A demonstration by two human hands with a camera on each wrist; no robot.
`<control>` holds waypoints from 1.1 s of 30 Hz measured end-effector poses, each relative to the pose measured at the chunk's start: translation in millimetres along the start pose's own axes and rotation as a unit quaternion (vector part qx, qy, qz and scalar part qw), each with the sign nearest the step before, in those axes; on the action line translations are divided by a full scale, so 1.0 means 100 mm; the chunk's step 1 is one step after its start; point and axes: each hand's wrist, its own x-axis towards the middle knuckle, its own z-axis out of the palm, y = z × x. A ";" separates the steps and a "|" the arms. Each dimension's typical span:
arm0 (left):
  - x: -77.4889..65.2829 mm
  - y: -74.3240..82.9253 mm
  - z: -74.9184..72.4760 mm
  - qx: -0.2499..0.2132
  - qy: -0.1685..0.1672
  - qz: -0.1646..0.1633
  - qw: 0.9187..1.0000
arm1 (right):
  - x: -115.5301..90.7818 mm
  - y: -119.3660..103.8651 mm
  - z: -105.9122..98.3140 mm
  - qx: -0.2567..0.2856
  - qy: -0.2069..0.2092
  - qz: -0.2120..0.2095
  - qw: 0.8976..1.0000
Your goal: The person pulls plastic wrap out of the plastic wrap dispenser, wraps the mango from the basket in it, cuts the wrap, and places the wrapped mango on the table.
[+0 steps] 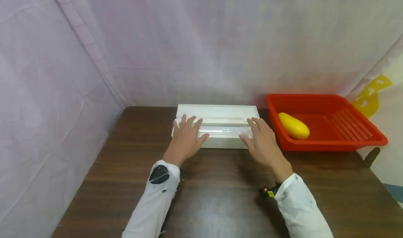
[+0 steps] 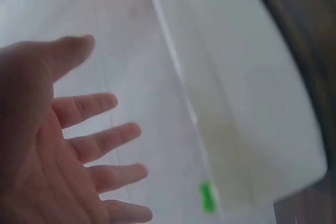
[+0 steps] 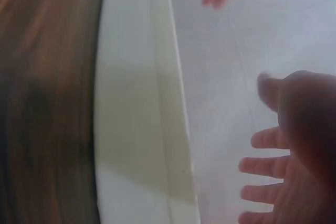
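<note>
A long white cling film dispenser (image 1: 224,143) lies on the table in front of me, its lid (image 1: 217,111) tipped back to the far side. Clear film (image 1: 222,130) shines inside it. Over its left end is my left hand (image 1: 185,139), fingers spread and straight, gripping nothing. My right hand (image 1: 266,145) holds the same spread pose at the right end. In the left wrist view, the left fingers (image 2: 107,137) are apart from the white front wall (image 2: 252,82). The right wrist view likewise shows a gap between the right fingers (image 3: 265,166) and the box.
Right of the dispenser stands a red plastic basket (image 1: 330,147) with a yellow, oblong fruit or vegetable (image 1: 293,126) inside. A pale sheet (image 1: 220,45) hangs behind the dark wooden table (image 1: 214,196), and another (image 1: 47,108) closes off the left side.
</note>
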 end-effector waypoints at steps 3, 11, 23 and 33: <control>-0.04 -0.21 -0.09 -0.039 0.020 -0.014 0.999 | 0.00 0.03 -0.05 0.012 0.015 -0.001 1.000; 0.05 -0.67 -0.15 -0.129 0.011 -0.001 0.992 | 0.16 0.17 -0.13 0.024 0.034 0.006 0.999; 0.27 -0.92 -0.17 -0.155 -0.063 0.020 0.986 | 0.39 0.30 -0.11 0.003 -0.003 0.020 1.000; 0.38 -0.88 -0.05 -0.114 -0.077 0.009 0.990 | 0.40 0.41 0.06 -0.012 -0.008 0.030 0.999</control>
